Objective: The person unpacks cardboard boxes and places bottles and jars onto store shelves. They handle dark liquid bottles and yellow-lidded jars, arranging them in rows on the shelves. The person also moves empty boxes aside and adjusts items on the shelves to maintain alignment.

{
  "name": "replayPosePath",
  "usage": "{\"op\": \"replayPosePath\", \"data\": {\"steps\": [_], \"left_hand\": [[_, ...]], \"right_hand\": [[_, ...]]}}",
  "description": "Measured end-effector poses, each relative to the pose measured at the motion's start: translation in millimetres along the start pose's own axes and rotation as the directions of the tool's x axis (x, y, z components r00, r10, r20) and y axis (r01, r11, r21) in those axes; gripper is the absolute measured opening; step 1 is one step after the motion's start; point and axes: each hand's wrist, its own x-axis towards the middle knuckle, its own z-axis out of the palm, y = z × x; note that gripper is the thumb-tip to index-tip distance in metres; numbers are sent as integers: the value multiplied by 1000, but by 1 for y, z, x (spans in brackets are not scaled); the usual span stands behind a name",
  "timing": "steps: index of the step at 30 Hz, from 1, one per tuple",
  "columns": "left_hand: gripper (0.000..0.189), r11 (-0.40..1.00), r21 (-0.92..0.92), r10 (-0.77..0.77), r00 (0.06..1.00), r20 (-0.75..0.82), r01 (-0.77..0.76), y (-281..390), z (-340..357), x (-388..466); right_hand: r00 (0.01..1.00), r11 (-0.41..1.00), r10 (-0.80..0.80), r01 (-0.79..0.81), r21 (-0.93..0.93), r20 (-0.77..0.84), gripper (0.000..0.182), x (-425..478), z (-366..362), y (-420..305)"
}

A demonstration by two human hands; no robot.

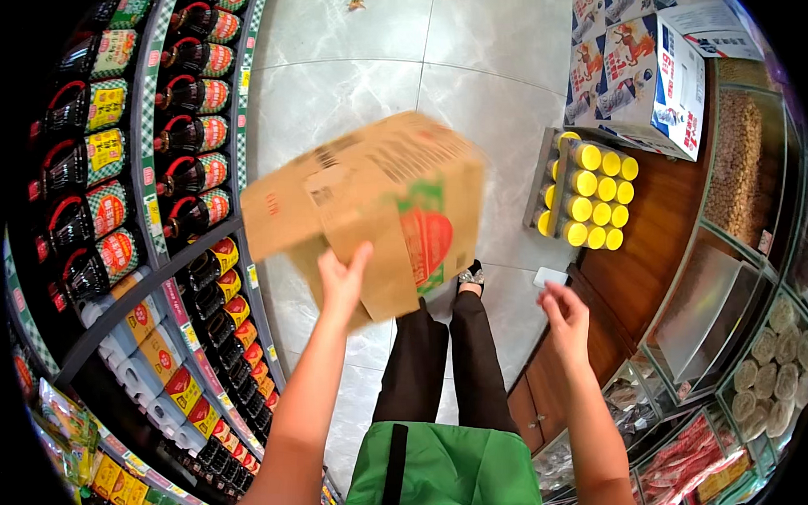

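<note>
My left hand [342, 277] grips a flap edge of a brown cardboard carton [372, 204], thumb on the outside. The carton hangs tilted over the floor in front of my legs, slightly blurred, with a red and green print and a loose flap on its left. My right hand [566, 318] is off the carton, out to the right, fingers loosely bent and apart with nothing in them. Just beyond its fingertips is a small white flat object [550, 278], low by the wooden cabinet.
Shelves of dark sauce bottles [194, 135] line the left. Yellow-lidded containers [596, 192] in packs stand at the right, near printed cartons [637, 80] and a wooden cabinet [665, 228]. Glass-sided bins [741, 164] of dry goods run along the right. A small brown scrap [356, 5] lies on the tiled floor [343, 83].
</note>
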Motion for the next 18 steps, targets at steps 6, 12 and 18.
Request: {"op": "replayPosePath", "data": {"steps": [6,12,18], "left_hand": [[24,898,366,162,956,244,-245,-8,-17,-43],[32,456,545,511,708,487,-704,15,8,-16],[22,342,399,446,521,728,-851,68,40,59]], "right_hand": [[937,929,-339,320,-185,-80,43,30,38,-85],[992,953,-120,104,-284,-40,32,31,15,-17],[991,941,102,-124,-315,-88,31,-4,-18,77]]}}
